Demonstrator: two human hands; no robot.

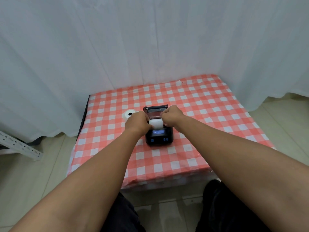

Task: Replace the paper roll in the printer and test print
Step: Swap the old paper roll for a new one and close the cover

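Left hand [137, 122]: you are gripping the paper roll [155, 124] by its left end.
Right hand [172, 117]: closed on the right end, steadying it.
Roll: sitting level over the open printer [158, 131] bay, ready to seat.

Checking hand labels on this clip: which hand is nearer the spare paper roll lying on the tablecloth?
Left. The left hand sits right beside the spare paper roll, just to its right, at the printer. The right hand is farther away, across the open paper bay.

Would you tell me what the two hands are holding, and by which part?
The paper roll in the open printer: left hand and right hand grip its two ends.
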